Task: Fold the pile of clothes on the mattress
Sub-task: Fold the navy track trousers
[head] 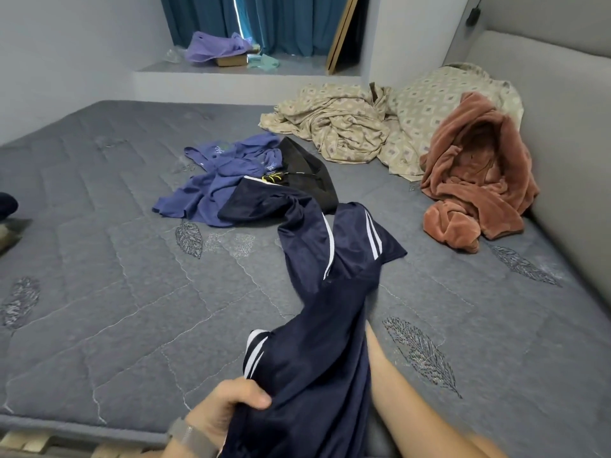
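Left grip: the left hand [233, 412], a watch band on its wrist, has thumb and fingers curled into the near edge of the navy garment [317, 325], holding it.
Right grip: only the right forearm [413, 398] shows; the hand is hidden behind the navy cloth, so its state cannot be told.
Navy garment: dark blue with white stripes, lifted at the near end and trailing back across the mattress [99, 309] to the pile.
Pile: mid-mattress, a blue-purple garment [211, 180] and a black garment [310, 173] lie crumpled, touching each other.
Right side: a rust-brown fleece [476, 180] heaped against the grey headboard [568, 143].
Far: a patterned beige sheet [347, 127] bunched beside the fleece.
Ledge: a purple cloth [215, 47] before teal curtains [281, 21].
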The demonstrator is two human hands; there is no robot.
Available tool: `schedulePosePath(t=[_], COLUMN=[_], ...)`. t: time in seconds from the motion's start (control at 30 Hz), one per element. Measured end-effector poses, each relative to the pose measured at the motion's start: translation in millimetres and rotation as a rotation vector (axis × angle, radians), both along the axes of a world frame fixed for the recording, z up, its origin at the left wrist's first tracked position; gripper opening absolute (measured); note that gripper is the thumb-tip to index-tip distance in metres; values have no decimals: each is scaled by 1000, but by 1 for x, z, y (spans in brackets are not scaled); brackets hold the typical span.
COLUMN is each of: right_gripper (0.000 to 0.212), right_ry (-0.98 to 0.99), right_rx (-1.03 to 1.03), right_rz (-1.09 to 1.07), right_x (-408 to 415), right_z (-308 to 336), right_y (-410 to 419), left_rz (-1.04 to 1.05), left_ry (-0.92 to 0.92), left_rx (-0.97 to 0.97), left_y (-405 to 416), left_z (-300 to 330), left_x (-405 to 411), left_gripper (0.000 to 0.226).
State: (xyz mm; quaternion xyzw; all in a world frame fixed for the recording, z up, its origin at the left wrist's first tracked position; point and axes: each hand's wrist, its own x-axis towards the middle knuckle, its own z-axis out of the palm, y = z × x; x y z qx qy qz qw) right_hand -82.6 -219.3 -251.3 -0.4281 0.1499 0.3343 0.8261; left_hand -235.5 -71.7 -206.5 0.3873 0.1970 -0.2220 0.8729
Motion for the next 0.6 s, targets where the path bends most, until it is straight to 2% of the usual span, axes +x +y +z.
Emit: schedulePosePath(t=[0.1, 0.17, 0.2, 0.27, 0.3, 0.33, 0.37, 0.4, 0.43, 0.47, 0.5, 0.53, 0.6], right_gripper=[27, 26, 32, 38, 36, 32, 27, 24, 22, 22, 23, 26, 33], right_ry=[9, -148, -231, -396, -444, -482, -499, -453, -375, -323, -336, -351, -283], right_rx=[171, 211, 215, 170, 99, -32, -209, -413, -623, -793, -926, -991, -988], right_rz=[-254, -483, -562, -572, -488, -351, -146, 96, 349, 508, 538, 442, 88], right_x=[30, 45, 46, 39, 36, 29, 27, 21, 17, 17, 20, 27, 47], right_z=[7, 23, 32, 48, 46, 44, 30, 20, 3, -14, -30, -39, -43], right_y=[-10, -34, -47, -67, -73, -78, -87, -93, -101, -109, -114, -117, -117], left_rz=[-131, -124, -121, -123, -114, -83, -27, 49, 102, 144, 159, 130, 32], left_ry=[-38, -60, -57, -36, -16, 30, 105, 211, 286, 312, 302, 309, 400], left_rx=[279, 540, 624, 789, 891, 1075, 1341, 1632, 1831, 1915, 1959, 1962, 1935], left_y=[19, 34, 42, 59, 65, 68, 70, 68, 64, 57, 50, 42, 37], left_z=[-6, -9, -12, -20, -26, -33, -41, -45, -49, -52, -54, -54, -57], left_x=[18, 39, 50, 72, 82, 92, 101, 109, 114, 116, 116, 115, 111], left_gripper=[59, 61, 65, 57, 45, 31, 22, 22, 29, 38, 46, 54, 66])
